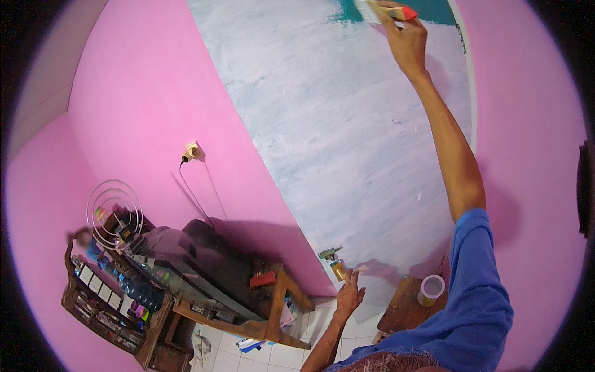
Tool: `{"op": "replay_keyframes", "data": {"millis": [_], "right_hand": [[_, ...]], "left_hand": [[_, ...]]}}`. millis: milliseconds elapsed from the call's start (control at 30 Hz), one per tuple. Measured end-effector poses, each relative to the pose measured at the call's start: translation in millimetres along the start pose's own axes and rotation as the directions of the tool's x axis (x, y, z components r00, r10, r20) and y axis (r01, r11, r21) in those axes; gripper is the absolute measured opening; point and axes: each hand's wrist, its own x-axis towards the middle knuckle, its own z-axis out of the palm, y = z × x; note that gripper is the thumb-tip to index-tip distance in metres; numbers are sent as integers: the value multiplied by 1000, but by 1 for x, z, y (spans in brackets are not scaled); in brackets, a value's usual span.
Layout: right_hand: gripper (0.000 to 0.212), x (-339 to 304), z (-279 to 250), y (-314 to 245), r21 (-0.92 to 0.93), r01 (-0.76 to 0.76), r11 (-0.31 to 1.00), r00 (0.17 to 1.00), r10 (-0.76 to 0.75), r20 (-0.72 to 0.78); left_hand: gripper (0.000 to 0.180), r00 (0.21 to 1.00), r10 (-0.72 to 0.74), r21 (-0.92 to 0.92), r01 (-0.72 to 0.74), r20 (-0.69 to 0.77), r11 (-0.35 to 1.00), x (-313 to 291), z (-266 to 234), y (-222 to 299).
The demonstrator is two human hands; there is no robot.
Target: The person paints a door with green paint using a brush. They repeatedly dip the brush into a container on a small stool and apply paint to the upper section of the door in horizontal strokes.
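Note:
Raised high at the top, my right hand (409, 48) is closed around a paintbrush (408, 12) with a red-ended handle. The brush head lies against the upper part of a door (334, 124), where a teal painted patch (437, 10) shows. Below that patch the door surface is a streaky pale white-grey. Down low, my left hand (350, 297) has its fingers stretched out beside the brass-coloured door handle and lock (338, 268). Whether the fingertips touch the door I cannot tell. Nothing shows in this hand.
A plastic tub (431, 289) stands on a brown wooden stool (396, 305) close to my right side. At the left are a television (180, 266) on a wooden stand (282, 304) and a ring-shaped antenna (115, 214). A wall socket (192, 150) with a cord sits on the pink wall.

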Motion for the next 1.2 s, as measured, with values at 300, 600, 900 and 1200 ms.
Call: {"op": "replay_keyframes", "data": {"millis": [300, 600, 900, 1200], "right_hand": [[18, -51, 30, -46, -70, 615, 786, 689, -491, 533], [24, 3, 40, 11, -184, -182, 966, 981, 192, 36], [35, -11, 70, -12, -333, 183, 925, 983, -183, 30], [13, -82, 155, -149, 97, 254, 962, 962, -262, 77]], "left_hand": [[78, 999, -40, -21, 40, 0, 999, 2, 0, 5], [77, 1000, -31, -21, 31, -1, 999, 3, -8, 11], [77, 998, -50, -17, 51, 26, 999, 2, -1, 9], [75, 996, -60, -23, 62, 69, 998, 3, -9, 8]]}}
